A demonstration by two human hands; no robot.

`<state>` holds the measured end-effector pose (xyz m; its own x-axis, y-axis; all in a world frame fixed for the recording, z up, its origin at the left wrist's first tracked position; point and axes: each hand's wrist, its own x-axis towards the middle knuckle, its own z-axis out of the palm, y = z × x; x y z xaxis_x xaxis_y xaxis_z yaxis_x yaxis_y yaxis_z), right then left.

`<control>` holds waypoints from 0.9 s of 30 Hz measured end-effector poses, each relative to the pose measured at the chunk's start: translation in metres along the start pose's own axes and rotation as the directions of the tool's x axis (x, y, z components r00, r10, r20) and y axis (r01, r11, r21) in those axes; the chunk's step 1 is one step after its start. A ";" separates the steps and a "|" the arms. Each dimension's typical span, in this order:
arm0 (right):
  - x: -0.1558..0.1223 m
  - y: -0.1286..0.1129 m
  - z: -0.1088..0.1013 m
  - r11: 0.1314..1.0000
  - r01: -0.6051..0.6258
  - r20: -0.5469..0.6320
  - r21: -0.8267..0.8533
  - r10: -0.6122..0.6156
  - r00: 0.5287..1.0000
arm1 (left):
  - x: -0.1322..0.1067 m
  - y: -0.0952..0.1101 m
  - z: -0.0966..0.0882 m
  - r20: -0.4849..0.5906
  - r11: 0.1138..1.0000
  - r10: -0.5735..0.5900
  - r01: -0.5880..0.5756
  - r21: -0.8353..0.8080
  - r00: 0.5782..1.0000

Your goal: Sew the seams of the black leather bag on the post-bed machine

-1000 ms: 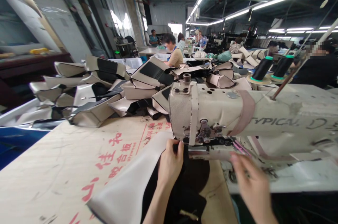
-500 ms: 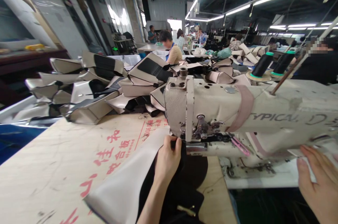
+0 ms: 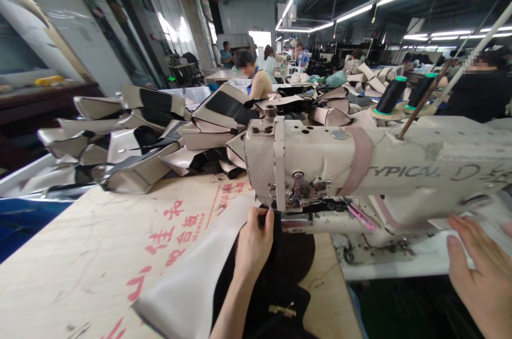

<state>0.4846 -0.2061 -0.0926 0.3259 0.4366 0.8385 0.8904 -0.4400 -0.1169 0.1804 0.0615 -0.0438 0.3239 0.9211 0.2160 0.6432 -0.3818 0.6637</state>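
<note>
My left hand [image 3: 255, 240] is closed, with thumb and fingers pinching the edge of a bag piece, white-grey outside [image 3: 192, 264] and black inside, close under the head of the sewing machine [image 3: 308, 160]. The black part [image 3: 294, 259] of the bag piece hangs below the machine's narrow arm and bears a small gold-coloured metal fitting [image 3: 282, 309]. The needle area is mostly hidden behind my fingertips. On the far right, my right hand [image 3: 480, 269] has its fingers stretched out beside the machine's base. A pale flat piece [image 3: 438, 223] lies at its fingertips; whether they touch it I cannot tell.
Plywood with red lettering [image 3: 172, 237] covers the table on the left. Behind it rises a heap of beige and black bags [image 3: 160, 136]. Black thread spools [image 3: 392, 95] stand behind the machine. A person in a yellowish top [image 3: 261, 83] sits beyond; another in black [image 3: 476, 91] is at right.
The whole view has shifted slightly, with the machine a little further left in it. Both hands keep nearly the same pose, and the bag piece stays in my left hand.
</note>
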 end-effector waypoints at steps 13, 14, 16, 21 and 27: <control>0.017 -0.015 -0.003 0.998 -0.045 0.040 -0.046 0.047 0.998 | 0.014 -0.002 0.004 0.011 0.998 -0.059 0.058 0.034 0.998; 0.017 -0.014 -0.003 0.998 -0.039 0.044 -0.046 0.041 0.998 | 0.017 -0.003 0.004 0.022 0.997 -0.059 0.058 0.041 0.998; 0.018 -0.013 -0.004 0.998 -0.035 0.050 -0.048 0.038 0.998 | 0.022 -0.004 0.005 0.034 0.998 -0.050 0.049 0.048 0.998; 0.018 -0.016 -0.005 0.998 -0.048 0.052 -0.039 0.050 0.997 | 0.033 -0.009 0.007 0.039 0.999 -0.022 0.020 0.047 0.999; 0.014 -0.016 -0.005 0.998 -0.054 0.068 -0.022 0.055 0.996 | 0.039 -0.014 0.008 0.072 1.000 -0.016 0.014 0.017 0.997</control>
<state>0.4730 -0.1965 -0.0764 0.3953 0.4637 0.7929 0.8642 -0.4802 -0.1500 0.1901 0.1021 -0.0504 0.3633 0.9190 0.1533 0.6597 -0.3699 0.6542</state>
